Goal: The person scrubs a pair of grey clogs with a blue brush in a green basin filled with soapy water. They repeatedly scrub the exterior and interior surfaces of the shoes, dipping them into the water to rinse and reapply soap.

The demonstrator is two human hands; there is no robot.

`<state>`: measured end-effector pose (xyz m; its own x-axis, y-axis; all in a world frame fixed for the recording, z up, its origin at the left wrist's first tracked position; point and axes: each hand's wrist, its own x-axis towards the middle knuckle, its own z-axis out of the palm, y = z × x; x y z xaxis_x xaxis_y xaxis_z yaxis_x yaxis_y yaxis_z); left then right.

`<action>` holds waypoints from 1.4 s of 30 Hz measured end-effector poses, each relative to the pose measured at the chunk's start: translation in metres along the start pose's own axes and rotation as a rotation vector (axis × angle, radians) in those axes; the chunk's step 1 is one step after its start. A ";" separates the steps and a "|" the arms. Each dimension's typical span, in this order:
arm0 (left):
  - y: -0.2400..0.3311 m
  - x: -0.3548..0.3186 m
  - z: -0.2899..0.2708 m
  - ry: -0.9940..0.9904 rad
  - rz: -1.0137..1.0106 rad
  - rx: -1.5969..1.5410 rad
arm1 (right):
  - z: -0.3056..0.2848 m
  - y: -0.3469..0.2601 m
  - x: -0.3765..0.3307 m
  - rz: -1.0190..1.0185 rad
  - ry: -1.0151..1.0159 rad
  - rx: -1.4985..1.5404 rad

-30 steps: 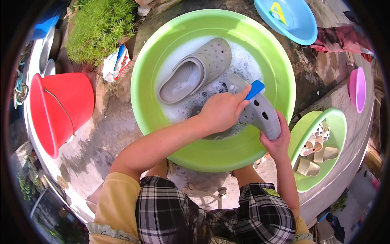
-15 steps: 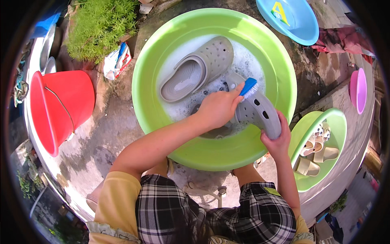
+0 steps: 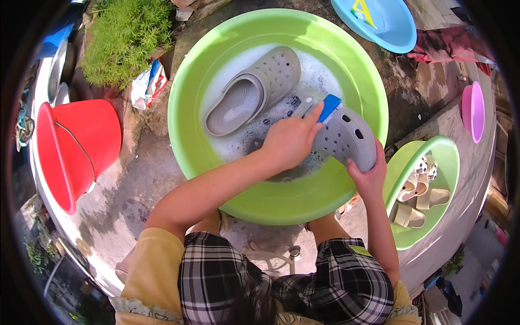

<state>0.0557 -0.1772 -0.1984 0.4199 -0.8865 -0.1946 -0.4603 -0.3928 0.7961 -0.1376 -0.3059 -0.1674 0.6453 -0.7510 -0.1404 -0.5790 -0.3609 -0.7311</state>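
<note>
A scrub brush [image 3: 330, 108] with a blue back and white bristles is gripped in my left hand [image 3: 288, 142]. Its bristles press on the upper of a grey clog [image 3: 355, 127] with round holes. My right hand [image 3: 370, 176] clasps this clog at one end, thumb on its upper, holding it tilted over the soapy water. Another grey clog [image 3: 276, 70] lies in the suds [image 3: 317, 73], its opening upward. Both are within a large lime-green basin [image 3: 183, 92]. Something dark grey [image 3: 295, 174] sits half under water beneath my left wrist; its kind is unclear.
Left of the basin is a red bucket [image 3: 92, 135] with a wire handle, near a crumpled packet [image 3: 149, 85] and a green plant [image 3: 127, 38]. At right, a green tub [image 3: 398, 230] holds several sandals [image 3: 431, 199]. A blue basin [image 3: 398, 32] and a purple basin [image 3: 473, 111] stand farther off.
The brush has shifted slightly on the clog and tilted, so less of its bristles shows. The whole view has moved a little; both hands keep their holds.
</note>
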 end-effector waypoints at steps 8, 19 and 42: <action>-0.002 0.014 0.007 0.058 -0.053 0.138 | 0.004 0.001 0.005 0.118 0.046 0.113; 0.035 -0.011 0.040 -0.012 0.187 0.067 | 0.011 -0.001 0.004 0.119 0.034 0.297; -0.001 -0.028 0.029 0.110 0.296 0.264 | 0.008 -0.012 0.020 0.549 0.043 1.032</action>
<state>0.0218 -0.1585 -0.2104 0.3136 -0.9448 0.0945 -0.7528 -0.1867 0.6313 -0.1133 -0.3120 -0.1670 0.4052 -0.6916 -0.5979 -0.0825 0.6237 -0.7773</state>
